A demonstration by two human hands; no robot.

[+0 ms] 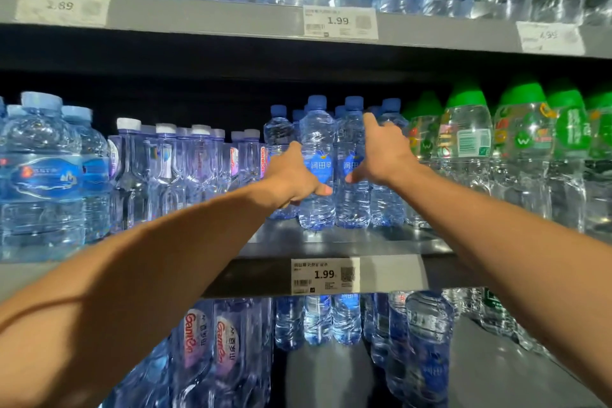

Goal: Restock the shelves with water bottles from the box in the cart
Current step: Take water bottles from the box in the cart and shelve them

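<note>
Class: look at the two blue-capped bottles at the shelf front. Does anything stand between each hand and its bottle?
No. The left hand already touches the left bottle, the right hand the right bottle. Nothing visible lies between.
</note>
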